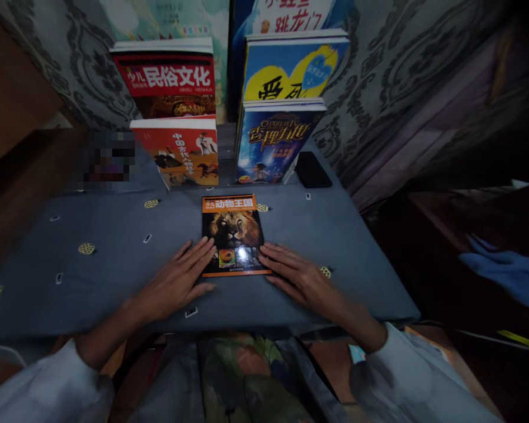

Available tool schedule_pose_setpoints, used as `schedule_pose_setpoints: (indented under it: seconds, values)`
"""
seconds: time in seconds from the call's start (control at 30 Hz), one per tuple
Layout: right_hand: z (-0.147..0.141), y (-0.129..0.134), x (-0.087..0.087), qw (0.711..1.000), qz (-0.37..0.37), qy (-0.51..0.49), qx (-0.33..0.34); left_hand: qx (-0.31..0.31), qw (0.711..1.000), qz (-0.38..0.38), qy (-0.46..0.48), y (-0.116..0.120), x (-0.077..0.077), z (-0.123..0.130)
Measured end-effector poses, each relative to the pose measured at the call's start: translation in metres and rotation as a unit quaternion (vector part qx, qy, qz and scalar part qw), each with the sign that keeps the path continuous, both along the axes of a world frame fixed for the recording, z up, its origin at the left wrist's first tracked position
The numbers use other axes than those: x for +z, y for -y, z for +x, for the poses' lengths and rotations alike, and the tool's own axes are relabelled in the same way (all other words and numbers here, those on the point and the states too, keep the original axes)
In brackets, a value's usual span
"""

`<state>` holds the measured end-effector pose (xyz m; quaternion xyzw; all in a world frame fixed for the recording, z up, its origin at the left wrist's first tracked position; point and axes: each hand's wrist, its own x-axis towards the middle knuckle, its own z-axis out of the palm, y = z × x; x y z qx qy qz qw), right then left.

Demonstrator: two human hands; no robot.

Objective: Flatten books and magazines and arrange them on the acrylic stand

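A book with a lion on its dark cover and orange bands (233,226) lies flat on the grey-blue tablecloth (127,276). My left hand (180,276) touches its left edge with fingers stretched out and thumb apart. On the other side, my right hand (297,273) rests its extended fingertips on the right edge. Neither hand grips the book. Behind it stand an orange book (187,155) on the left and a dark blue book (273,144) on the right.
Farther back rise a red book (171,82), a blue-and-yellow book (291,67) and a pale green book (167,17). A black phone-like object (314,169) lies right of the upright books. Patterned curtain (379,53) hangs behind. Blue cloth (506,270) lies off the table's right side.
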<state>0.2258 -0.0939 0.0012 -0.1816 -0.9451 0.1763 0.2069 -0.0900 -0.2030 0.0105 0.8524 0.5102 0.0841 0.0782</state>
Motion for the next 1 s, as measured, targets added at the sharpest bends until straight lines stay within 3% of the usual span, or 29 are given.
schedule_pose_setpoints:
  seconds: [0.2,0.4,0.53,0.77,0.87,1.0]
  values:
    - [0.000,0.000,0.000,1.000,-0.020,0.003,-0.009,0.040,0.997,-0.062,-0.002,-0.063,0.001,-0.016]
    - [-0.001,-0.001,0.001,1.000,-0.009,0.007,-0.005,0.076,0.996,-0.042,-0.021,-0.115,-0.003,-0.022]
    - [-0.001,-0.001,0.001,1.000,-0.004,0.002,-0.010,0.060,0.997,-0.028,-0.049,-0.114,-0.003,-0.014]
    - [-0.002,0.002,0.001,1.000,-0.007,-0.013,-0.016,-0.082,0.994,-0.010,-0.068,-0.085,0.001,0.033]
    - [-0.001,0.002,0.000,1.000,0.000,-0.016,-0.013,-0.111,0.992,-0.007,-0.064,-0.095,0.002,0.050]
    - [-0.002,0.002,0.000,1.000,0.001,-0.007,-0.011,-0.107,0.992,-0.018,-0.064,-0.125,0.003,0.059]
